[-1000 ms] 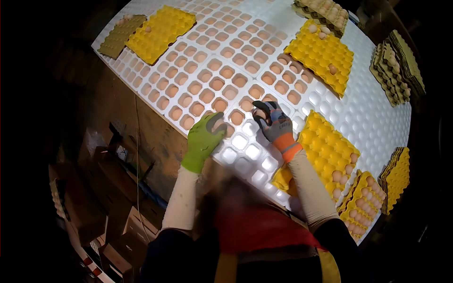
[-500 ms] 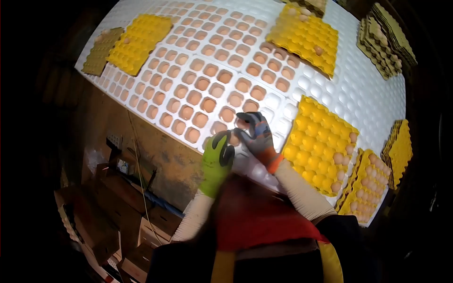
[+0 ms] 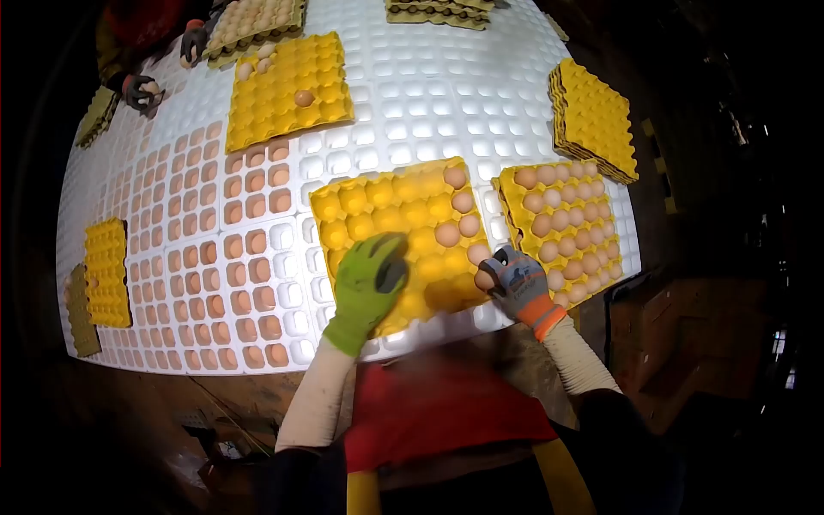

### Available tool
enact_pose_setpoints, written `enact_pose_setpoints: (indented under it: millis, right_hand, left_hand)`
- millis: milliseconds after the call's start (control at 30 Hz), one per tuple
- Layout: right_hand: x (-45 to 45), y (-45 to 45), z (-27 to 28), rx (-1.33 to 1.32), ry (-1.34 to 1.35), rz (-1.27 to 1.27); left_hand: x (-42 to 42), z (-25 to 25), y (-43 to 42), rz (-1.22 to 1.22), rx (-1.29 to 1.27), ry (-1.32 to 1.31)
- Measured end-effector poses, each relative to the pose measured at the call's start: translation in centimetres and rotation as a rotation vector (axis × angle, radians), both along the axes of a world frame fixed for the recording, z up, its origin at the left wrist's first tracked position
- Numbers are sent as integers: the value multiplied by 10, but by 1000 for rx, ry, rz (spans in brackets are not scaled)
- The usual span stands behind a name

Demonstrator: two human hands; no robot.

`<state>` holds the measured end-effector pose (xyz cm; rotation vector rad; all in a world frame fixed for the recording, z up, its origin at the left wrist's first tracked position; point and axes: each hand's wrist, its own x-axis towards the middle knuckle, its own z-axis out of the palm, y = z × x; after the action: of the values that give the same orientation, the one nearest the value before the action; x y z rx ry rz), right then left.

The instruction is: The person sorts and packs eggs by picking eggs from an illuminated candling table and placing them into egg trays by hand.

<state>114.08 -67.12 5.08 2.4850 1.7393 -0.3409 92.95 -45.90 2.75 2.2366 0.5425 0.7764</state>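
Observation:
A yellow egg tray (image 3: 386, 215) lies before me, its cups bare over most of its left and middle. A few brown eggs (image 3: 447, 234) sit along its right side. My left hand (image 3: 365, 292), in a green glove with dark fingertips, hovers over the tray's left part. Its fingers are loosely curved and apart, and no egg shows in them. At the tray's lower right corner, my right hand (image 3: 521, 283), in a grey glove with an orange cuff, has its fingers closed on a brown egg (image 3: 484, 280).
A white moulded sheet (image 3: 296, 296) covers the table, many of its left pockets holding eggs. Right of me stands a full yellow tray (image 3: 562, 227), with stacked trays (image 3: 592, 120) behind. Another yellow tray (image 3: 287, 94) lies farther back. A co-worker's gloved hands (image 3: 142, 92) work at the far left.
My view has turned right. Both hands have left the egg-filled pockets of the white sheet and are now at the yellow tray, apart from each other, the right one gripping an egg.

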Motion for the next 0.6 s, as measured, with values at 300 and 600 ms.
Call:
enact_pose_setpoints:
  millis: [300,600]
  right_hand:
    - [39,-13,-6,824,688,-72]
    - [62,-11,19,587,1384,-607]
  left_hand:
    - [98,-2,-14,-210,-31,263]
    - [152,-7,-47,-145,201,547]
